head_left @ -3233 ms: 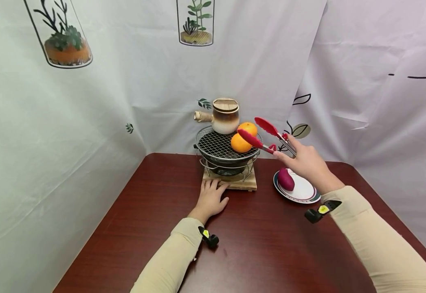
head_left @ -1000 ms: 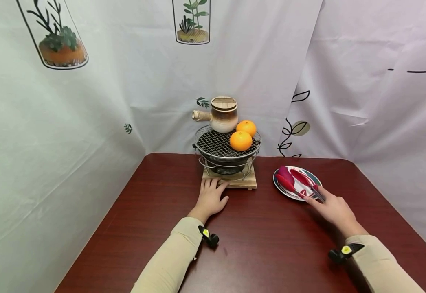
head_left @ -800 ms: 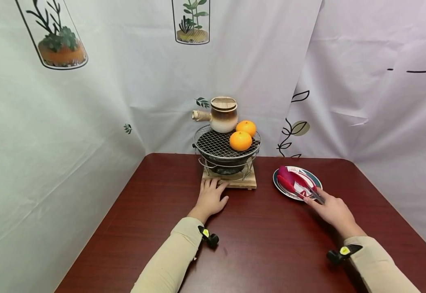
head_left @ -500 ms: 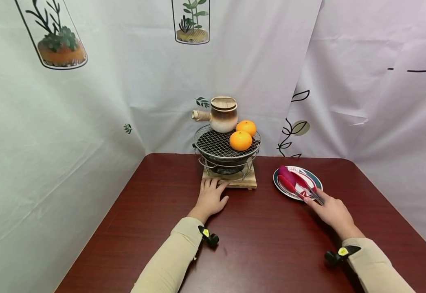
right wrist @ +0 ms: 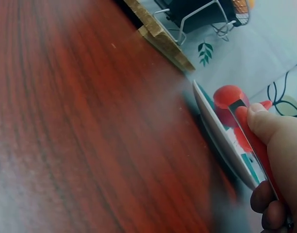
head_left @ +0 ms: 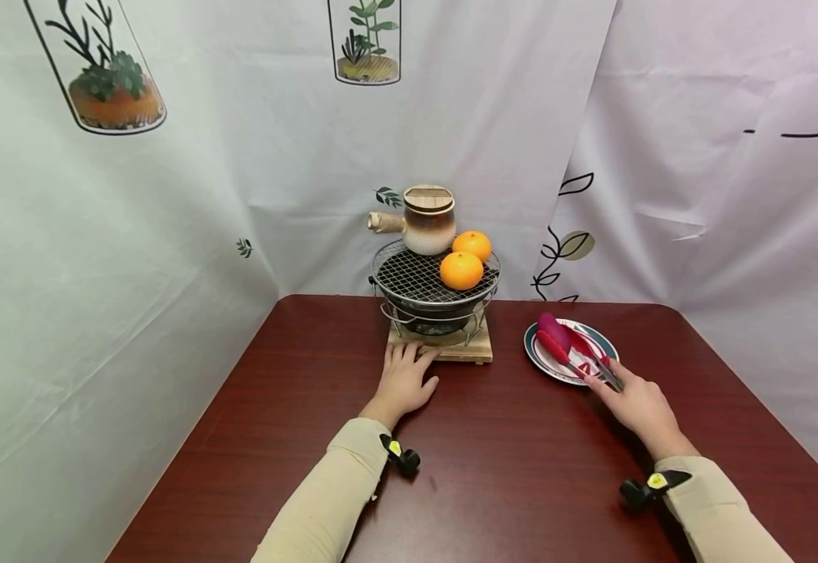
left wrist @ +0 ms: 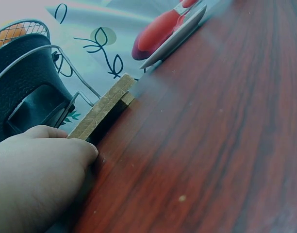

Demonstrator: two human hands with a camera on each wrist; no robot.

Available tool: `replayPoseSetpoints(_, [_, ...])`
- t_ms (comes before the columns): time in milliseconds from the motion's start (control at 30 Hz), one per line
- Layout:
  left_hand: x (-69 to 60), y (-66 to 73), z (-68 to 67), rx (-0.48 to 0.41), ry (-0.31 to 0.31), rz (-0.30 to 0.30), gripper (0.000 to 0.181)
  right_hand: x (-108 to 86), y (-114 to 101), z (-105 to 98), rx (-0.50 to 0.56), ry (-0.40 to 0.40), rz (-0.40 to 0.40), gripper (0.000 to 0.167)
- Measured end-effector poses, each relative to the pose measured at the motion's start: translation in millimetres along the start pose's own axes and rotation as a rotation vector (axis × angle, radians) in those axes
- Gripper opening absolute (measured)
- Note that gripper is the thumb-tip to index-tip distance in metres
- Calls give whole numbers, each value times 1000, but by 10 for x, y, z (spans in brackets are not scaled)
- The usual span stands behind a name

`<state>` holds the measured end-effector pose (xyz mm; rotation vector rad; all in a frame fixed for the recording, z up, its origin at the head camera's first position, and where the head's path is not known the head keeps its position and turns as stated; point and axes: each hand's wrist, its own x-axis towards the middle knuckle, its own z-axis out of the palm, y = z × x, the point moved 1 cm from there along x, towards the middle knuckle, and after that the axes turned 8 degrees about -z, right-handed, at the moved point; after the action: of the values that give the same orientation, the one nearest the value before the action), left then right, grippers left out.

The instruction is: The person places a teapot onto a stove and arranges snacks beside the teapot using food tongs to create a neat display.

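My right hand [head_left: 637, 408] grips red-tipped kitchen tongs [head_left: 555, 349] over a plate [head_left: 534, 361] on the right. Between the tong heads lies a smooth purple oval thing, perhaps a sweet potato [head_left: 548, 322]; its upper end sticks out past them. In the right wrist view a red tong head [right wrist: 228, 94] partly covers it, and the plate [right wrist: 219, 131] lies below. My left hand [head_left: 400, 387] rests its extended fingers on the front edge of a wooden board [head_left: 475, 352]. The left wrist view shows the thumb by that board's edge [left wrist: 102, 108].
On the board stands a black round grill [head_left: 430, 313] with a wire mesh [head_left: 409, 277]. The mesh bears two oranges [head_left: 461, 270] and a lidded pot [head_left: 428, 227] with a side handle. A dark red table [head_left: 507, 469] lies beneath, with a printed cloth [head_left: 310, 156] behind.
My right hand has come down from beside the oranges to the plate. The tongs have closed in around the purple thing, whose upper end has just shifted slightly upward. The left hand stays put.
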<state>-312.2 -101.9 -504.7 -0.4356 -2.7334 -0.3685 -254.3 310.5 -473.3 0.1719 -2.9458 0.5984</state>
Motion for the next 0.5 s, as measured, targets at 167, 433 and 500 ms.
replayPoseSetpoints(167, [-3, 6, -17, -4, 1, -2, 49, 18, -15, -68, -7, 15, -6, 95])
replayPoseSetpoints(433, [4, -2, -5, -3, 3, -3, 50, 64, -60, -176, 8, 17, 8, 95])
replayPoseSetpoints(500, [3, 0, -6, -2, 5, -1, 50, 72, -73, -204, 13, 18, 8, 95])
